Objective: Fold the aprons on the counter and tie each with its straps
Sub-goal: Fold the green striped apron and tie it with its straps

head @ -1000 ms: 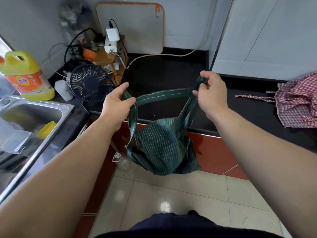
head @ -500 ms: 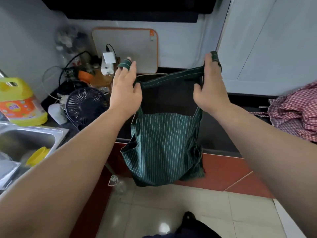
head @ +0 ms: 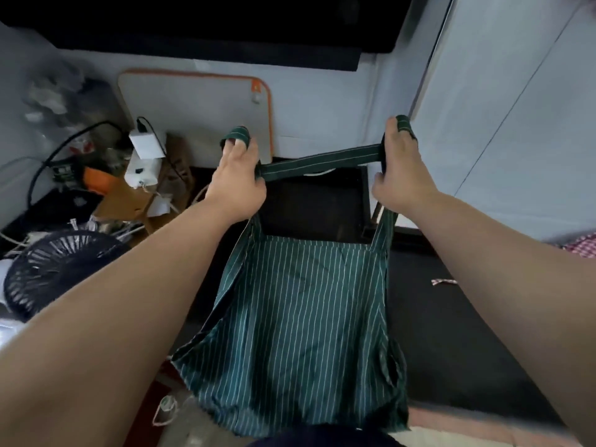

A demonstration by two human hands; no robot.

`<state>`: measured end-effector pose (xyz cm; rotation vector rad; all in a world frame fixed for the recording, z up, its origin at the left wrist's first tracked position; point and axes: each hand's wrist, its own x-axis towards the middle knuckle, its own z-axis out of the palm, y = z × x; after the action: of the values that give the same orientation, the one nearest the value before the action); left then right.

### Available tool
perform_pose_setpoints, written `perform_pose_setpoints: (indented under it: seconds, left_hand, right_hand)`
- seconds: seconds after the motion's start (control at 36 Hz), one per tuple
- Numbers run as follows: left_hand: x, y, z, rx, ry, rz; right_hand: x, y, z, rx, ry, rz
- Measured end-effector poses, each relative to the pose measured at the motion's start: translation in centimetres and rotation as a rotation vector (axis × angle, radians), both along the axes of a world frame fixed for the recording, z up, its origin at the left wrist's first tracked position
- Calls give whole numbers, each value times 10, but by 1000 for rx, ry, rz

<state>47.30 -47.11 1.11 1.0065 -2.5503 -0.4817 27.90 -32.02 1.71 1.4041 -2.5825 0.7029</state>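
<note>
the green striped apron (head: 306,317) hangs in the air in front of the person, over the near edge of the dark counter (head: 451,333), its bib spread flat and its lower part drooping toward the floor. the left hand (head: 237,185) and right hand (head: 398,179) each have fingers curled round the neck strap (head: 322,162), which runs taut between them; a loop of strap covers the fingertips of both. to the left, on the counter, stands a black fan (head: 54,269), and behind it a tangle of cables, a white charger (head: 146,145) and brown cardboard. a pale board with an orange rim (head: 193,117) leans against the back wall, just behind the left hand. both forearms cross the view and cover much of the counter's front edge. at the right edge a red checked cloth (head: 583,246) is cut off by the frame, with one thin checked strap (head: 443,281) lying on the counter nearby. the apron's hem is hidden by dark clothing at the bottom. the clutter in the far left corner is too blurred to name.
</note>
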Motion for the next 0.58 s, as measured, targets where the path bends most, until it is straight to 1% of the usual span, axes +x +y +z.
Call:
perform_pose_setpoints:
  seconds: [0.08, 0.17, 0.22, 0.31, 0.33, 0.39, 0.5, 0.58]
  left_hand:
    - [-26, -19, 8, 14, 36, 15]
    - [-49, -39, 16, 39, 94, 22]
    - [-56, -49, 17, 90, 104, 14]
    - [-58, -62, 2, 210, -5, -16]
    - [-57, -68, -10, 252, -58, -21]
    - [-51, -74, -33, 340, -105, -20]
    - [-31, -79, -82, 466, -150, 26]
    - [-16, -66, -115, 556, -217, -4]
  right_hand:
    - [-30, -22, 9, 44, 29, 10]
    - [-49, -40, 12, -16, 29, 29]
    - [-56, -48, 7, -27, 6, 45]
    - [-62, -56, -8, 124, -57, 23]
    - [-62, -58, -16, 186, -108, -5]
    - [-59, -57, -31, 275, -203, -36]
    - [-45, -53, -63, 328, -297, -51]
    - [-26, -45, -88, 388, -376, -50]
